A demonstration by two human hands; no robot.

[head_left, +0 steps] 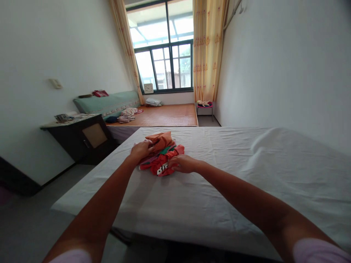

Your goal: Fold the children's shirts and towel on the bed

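A small heap of clothes (163, 145), mostly orange and red with bits of green and purple, lies on a bed covered by a white sheet (233, 171). My left hand (141, 149) rests on the left side of the heap, fingers curled onto an orange garment. My right hand (182, 163) is at the heap's near right edge, fingers closed on a red garment (161, 166) with white lettering. Both arms reach forward over the sheet.
A dark bedside cabinet (82, 137) stands left of the bed. Beyond lies a second bed with a woven mat (170, 115), a green bolster (106, 104) and scattered clothes. A clock (148, 88) sits under the window. A small pink stool (204, 106) stands by the yellow curtain (207, 51).
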